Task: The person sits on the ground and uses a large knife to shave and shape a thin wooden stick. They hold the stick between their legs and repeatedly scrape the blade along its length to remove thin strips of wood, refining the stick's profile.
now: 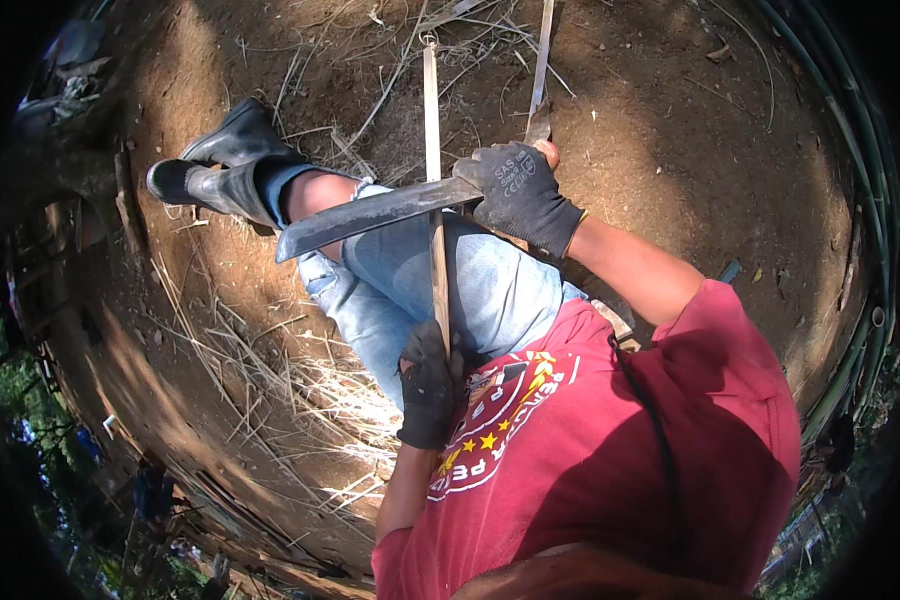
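Observation:
My left hand (430, 388), in a black glove, is closed around the near end of a long, narrow bamboo strip (431, 110). The strip runs away from me over my jeans and out above the ground. My right hand (518, 192), gloved in black with a bare thumb tip showing, grips a machete (370, 217); its handle is mostly hidden in the fist. The dark blade points left and lies across the strip, over my leg. Another pale strip (542, 60) extends outward beyond the right hand; whether the hand touches it I cannot tell.
Pale shavings (320, 400) lie heaped left of my legs, with more scattered on the brown dirt ground (660, 130). My dark boots (220, 170) stretch out to the left. Long green bamboo poles (865, 180) line the right edge. A short stick (127, 198) lies beyond the boots.

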Available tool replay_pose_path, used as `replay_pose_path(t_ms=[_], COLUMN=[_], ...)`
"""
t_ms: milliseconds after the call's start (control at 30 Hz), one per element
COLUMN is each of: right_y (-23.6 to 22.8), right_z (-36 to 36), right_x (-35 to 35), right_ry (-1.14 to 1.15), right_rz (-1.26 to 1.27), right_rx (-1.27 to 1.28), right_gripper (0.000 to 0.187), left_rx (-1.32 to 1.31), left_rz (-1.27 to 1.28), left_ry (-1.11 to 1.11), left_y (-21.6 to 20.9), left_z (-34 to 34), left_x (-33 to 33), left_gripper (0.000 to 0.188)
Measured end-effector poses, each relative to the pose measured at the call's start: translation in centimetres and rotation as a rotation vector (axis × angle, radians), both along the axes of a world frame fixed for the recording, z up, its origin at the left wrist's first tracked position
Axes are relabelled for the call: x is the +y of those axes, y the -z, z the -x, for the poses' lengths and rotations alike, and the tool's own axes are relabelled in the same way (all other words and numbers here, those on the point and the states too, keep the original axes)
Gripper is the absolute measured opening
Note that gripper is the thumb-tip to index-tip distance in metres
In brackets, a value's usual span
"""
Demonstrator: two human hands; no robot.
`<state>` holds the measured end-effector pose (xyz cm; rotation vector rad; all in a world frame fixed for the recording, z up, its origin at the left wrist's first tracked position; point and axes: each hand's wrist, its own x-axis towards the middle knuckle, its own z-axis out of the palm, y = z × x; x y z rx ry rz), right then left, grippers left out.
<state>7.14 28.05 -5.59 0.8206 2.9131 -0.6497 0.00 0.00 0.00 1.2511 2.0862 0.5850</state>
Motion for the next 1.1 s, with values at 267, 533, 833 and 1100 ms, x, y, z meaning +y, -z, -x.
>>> replay_pose_path(t_ms=[267,533,833,1100], right_y=[2.1,4.5,8.4,3.4], right_z=[1.5,2.5,-6.8,-5.6], right_x=[6.1,10.0,24.8,13.3], right_ry=[0.083,0.026,0.496,0.480], right_rz=[-0.104,-0.216,-0.314,-0.061], right_rx=[0.077,0.107,-0.162,0.156], right_gripper=[0.025,0.028,0.030,0.026], left_rx=[0.115,0.171,-0.277,-0.867], left_rz=[0.005,0.017,0.209,0.071], left_ry=[0.074,0.082,-0.360,-0.823], left_y=[0.2,0.2,-1.1,-2.5], left_z=[-1.0,-1.1,-1.7,-1.1], left_x=[-2.6,-2.5,-9.1,-0.2], left_gripper=[0.038,0.042,0.018,0.032])
